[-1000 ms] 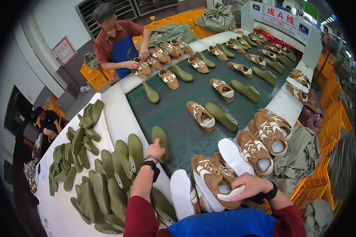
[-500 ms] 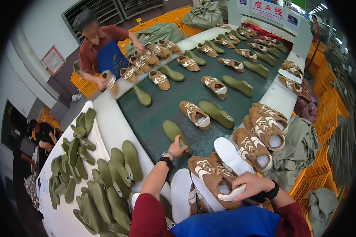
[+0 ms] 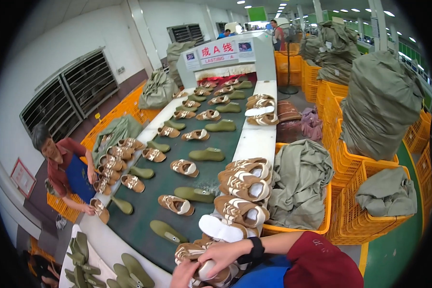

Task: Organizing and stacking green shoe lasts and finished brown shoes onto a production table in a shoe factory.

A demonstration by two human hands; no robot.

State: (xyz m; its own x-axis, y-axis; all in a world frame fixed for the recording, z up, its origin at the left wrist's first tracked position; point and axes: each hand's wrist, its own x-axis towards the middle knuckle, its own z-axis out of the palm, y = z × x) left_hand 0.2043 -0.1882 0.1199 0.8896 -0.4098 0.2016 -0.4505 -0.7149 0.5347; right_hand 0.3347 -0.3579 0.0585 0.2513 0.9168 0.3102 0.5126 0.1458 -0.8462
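Observation:
A brown sneaker [image 3: 189, 251] with cream stripes and laces is at the lower middle, by the near end of the belt. My right hand [image 3: 228, 255] grips it at the heel, fingers curled over the collar. From the left, my left hand [image 3: 185, 274] closes on the same sneaker; the lower edge cuts off part of this hand. More shoes lie under my hands, mostly hidden. Just beyond is a white insole [image 3: 221, 227]. An olive-green shoe last [image 3: 166, 231] lies on the dark green belt [image 3: 144, 211], apart from both hands.
Sneakers and lasts sit in rows along the belt toward a machine [image 3: 221, 60]. More sneakers [image 3: 245, 185] line the right ledge. Orange crates [image 3: 321, 224] with grey-green cloth stand to the right. A co-worker [image 3: 65, 163] handles a shoe at left. Loose lasts [image 3: 129, 269] lie lower left.
The view has swung to the right and up. My left hand has left the green last on the belt and come over to the sneaker in my right hand.

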